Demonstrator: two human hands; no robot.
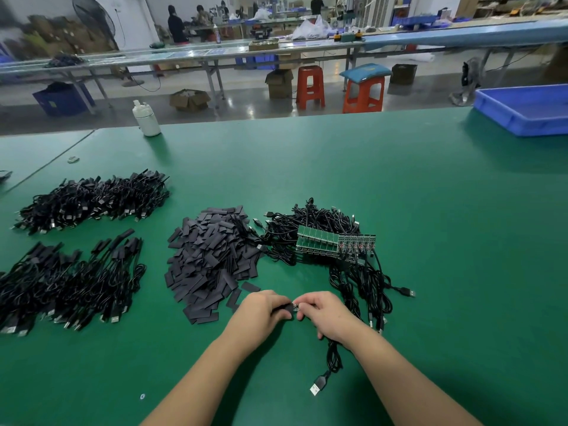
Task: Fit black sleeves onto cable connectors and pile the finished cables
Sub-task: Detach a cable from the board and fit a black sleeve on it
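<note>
My left hand (261,312) pinches a black sleeve (284,308) at the front of the green table. My right hand (325,315) pinches the small connector board (295,308) of a black cable (333,358), right at the sleeve's mouth. The cable hangs below my right wrist and ends in a USB plug (318,385). A heap of loose black sleeves (212,259) lies just beyond my left hand. Unsleeved cables with green boards (332,244) lie beyond my right hand. Two piles of sleeved cables (70,287) (95,199) sit at the left.
A white bottle (147,119) stands at the table's far edge. A blue tray (522,109) sits at the far right corner. Beyond the table are orange stools (310,86), cardboard boxes and long benches with seated people.
</note>
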